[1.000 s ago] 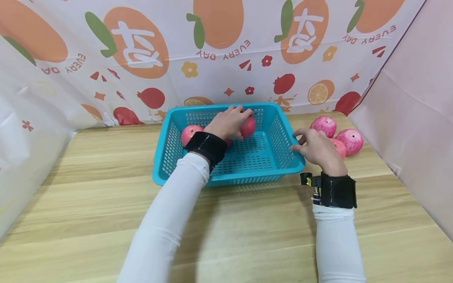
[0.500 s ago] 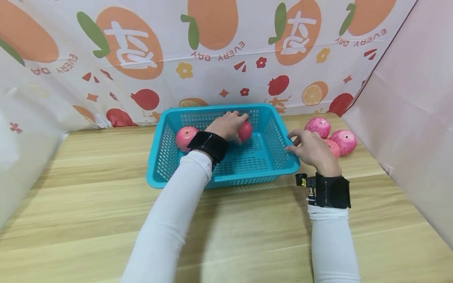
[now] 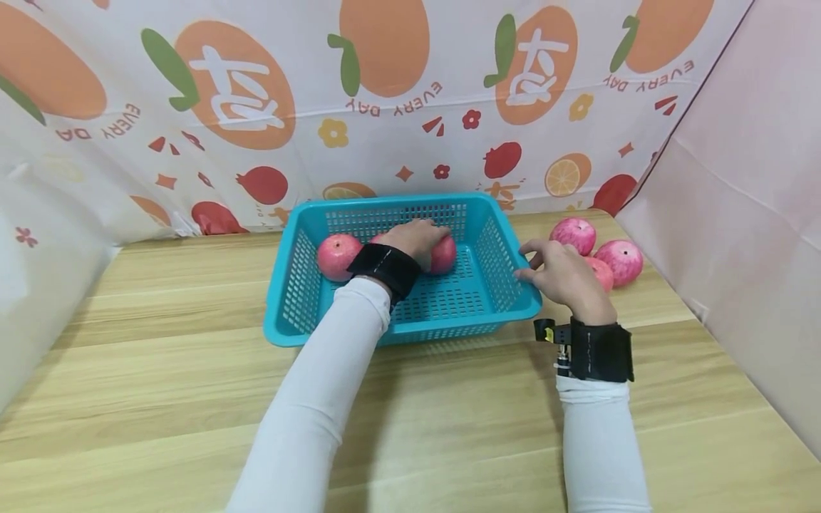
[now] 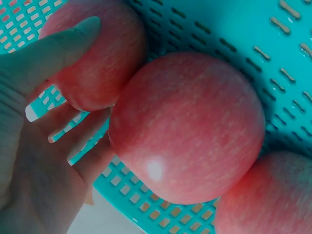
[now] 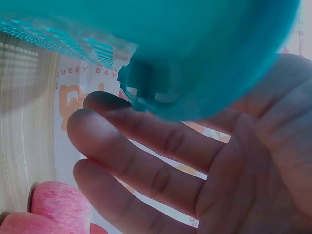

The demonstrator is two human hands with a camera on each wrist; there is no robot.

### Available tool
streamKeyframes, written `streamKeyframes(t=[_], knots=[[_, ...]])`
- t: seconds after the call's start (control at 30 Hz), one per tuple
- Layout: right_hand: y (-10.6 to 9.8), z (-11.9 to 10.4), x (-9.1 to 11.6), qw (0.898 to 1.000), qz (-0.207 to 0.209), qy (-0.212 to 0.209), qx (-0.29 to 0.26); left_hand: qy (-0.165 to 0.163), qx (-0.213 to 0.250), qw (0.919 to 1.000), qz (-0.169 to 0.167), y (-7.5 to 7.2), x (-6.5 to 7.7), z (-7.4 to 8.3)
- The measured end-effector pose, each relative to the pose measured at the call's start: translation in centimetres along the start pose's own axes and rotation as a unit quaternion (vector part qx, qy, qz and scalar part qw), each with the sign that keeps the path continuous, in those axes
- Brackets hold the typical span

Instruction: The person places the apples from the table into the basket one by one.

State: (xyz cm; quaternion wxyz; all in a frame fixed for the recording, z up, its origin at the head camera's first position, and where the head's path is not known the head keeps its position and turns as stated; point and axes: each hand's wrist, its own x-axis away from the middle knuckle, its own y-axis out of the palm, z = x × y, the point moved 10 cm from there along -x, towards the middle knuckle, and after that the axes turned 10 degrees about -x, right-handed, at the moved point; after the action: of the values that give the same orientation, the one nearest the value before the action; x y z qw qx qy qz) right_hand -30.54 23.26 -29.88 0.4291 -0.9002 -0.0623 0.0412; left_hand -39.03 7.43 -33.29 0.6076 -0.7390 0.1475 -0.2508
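Note:
A turquoise plastic basket (image 3: 400, 331) with latticed walls stands on the table. My left hand (image 3: 415, 239) reaches into it and holds a red apple (image 3: 444, 254) low in the basket, thumb (image 4: 73, 46) on one side and fingers behind. Beside it a second apple (image 4: 187, 126) touches the held one; in the head view my hand mostly hides it. A third apple (image 3: 338, 257) sits at the basket's left end. My right hand (image 3: 567, 278) grips the basket's right rim, with fingers (image 5: 131, 156) curled beneath the edge in the right wrist view.
Just right of my right hand, a cluster of three apples lies on the wooden table (image 3: 160, 370): one at the back (image 3: 574, 235), one at the right (image 3: 619, 262), one partly hidden (image 3: 600, 273). A fruit-printed cloth (image 3: 385, 149) hangs close behind the basket.
My left hand has lowered the apple further into the basket. My right hand stays on the rim. The head view has shifted slightly.

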Motion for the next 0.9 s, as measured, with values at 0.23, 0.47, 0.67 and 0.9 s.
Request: streamKeyframes(t=[0.23, 0.47, 0.67, 0.9], knots=[[0.1, 0.2, 0.0, 1.000, 0.001, -0.001, -0.003, 0.008, -0.016, 0.9997, 0.016, 0.0, -0.2, 0.3], [0.0, -0.1, 0.0, 1.000, 0.003, -0.005, -0.005, 0.004, -0.020, 0.9997, 0.013, -0.3, 0.0, 0.2], [-0.2, -0.4, -0.1, 1.000, -0.001, -0.008, 0.002, 0.003, -0.020, 0.9998, -0.002, 0.0, -0.1, 0.1], [-0.1, -0.4, 0.1, 1.000, -0.001, -0.003, 0.001, 0.001, 0.010, 0.9996, -0.028, -0.8, 0.3, 0.0]])
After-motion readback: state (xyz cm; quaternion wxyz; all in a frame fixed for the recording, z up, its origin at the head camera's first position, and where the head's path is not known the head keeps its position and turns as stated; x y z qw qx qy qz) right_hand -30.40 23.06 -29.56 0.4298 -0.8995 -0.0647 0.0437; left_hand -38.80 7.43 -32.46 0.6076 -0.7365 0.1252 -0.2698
